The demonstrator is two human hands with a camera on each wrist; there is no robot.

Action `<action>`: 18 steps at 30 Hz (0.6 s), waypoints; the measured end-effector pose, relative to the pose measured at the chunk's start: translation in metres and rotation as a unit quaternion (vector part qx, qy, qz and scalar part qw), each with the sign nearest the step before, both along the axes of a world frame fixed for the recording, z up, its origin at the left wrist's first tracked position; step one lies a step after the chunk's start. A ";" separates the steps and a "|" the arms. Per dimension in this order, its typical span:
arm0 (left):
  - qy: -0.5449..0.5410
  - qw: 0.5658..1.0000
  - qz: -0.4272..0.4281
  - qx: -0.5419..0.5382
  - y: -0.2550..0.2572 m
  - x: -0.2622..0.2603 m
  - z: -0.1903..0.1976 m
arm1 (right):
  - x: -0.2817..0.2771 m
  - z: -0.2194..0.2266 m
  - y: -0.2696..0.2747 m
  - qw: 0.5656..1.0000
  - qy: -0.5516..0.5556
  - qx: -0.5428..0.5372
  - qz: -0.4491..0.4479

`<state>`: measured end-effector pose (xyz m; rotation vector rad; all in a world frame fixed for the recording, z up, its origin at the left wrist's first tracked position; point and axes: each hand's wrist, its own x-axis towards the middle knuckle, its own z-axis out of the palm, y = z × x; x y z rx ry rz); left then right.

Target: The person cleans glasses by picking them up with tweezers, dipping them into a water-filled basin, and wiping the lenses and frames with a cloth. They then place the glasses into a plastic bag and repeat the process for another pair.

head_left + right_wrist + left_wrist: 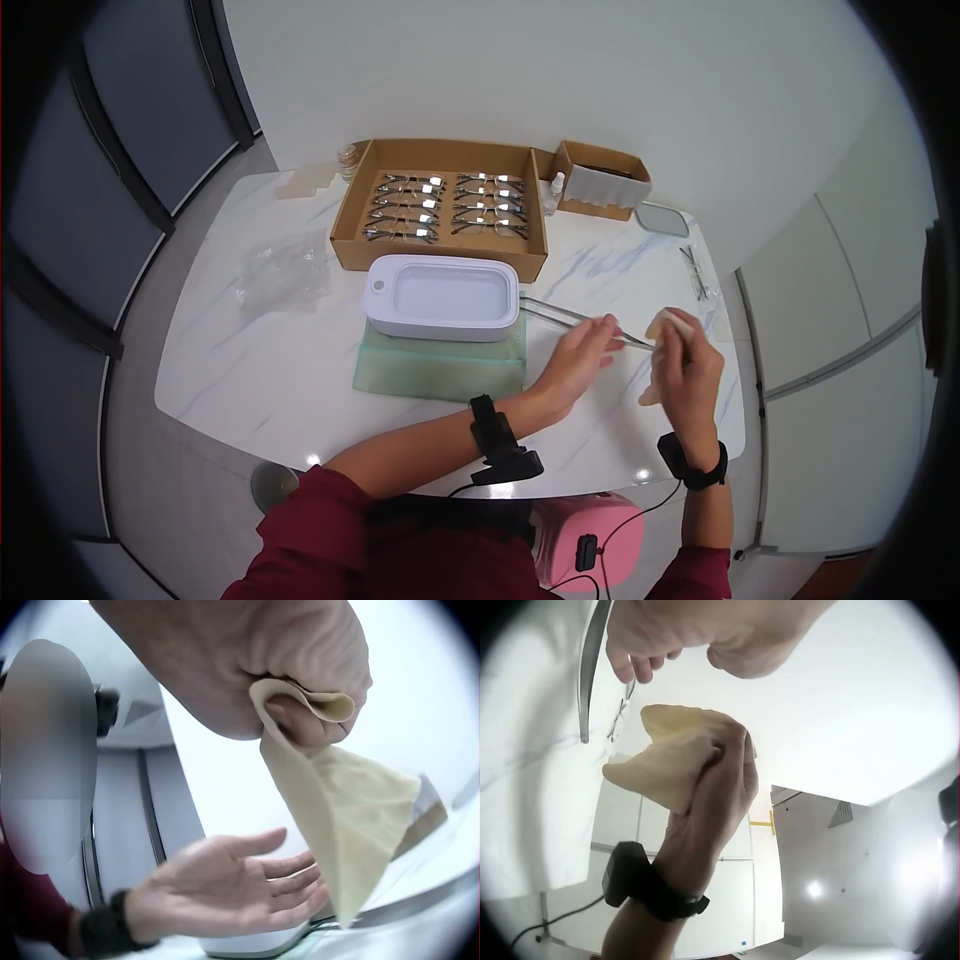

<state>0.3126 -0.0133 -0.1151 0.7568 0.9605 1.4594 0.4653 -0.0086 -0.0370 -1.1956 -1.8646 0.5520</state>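
Observation:
My right hand (690,375) grips a pale yellow cloth (667,761), bunched in the fist with its loose corners hanging out. Beside it, to the left, my left hand (225,889) is held with fingers extended and nothing in it. Long metal tweezers (560,311) reach from the cleaner's right end toward the right hand, passing behind the left fingers in the head view. A white ultrasonic cleaner (440,327) with an open basin stands on a green cloth (440,375), left of both hands.
Behind the cleaner, a cardboard box (345,235) holds two columns of eyeglasses (405,205). A small spray bottle (554,195), a smaller box (605,205) and a grey tray (662,221) line the back right. Glasses (693,272) lie at the right edge, a plastic bag (285,275) at left.

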 end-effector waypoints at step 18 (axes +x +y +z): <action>-0.311 0.904 -0.281 -0.085 -0.022 -0.043 0.027 | 0.013 -0.034 0.013 0.917 0.219 -0.325 0.075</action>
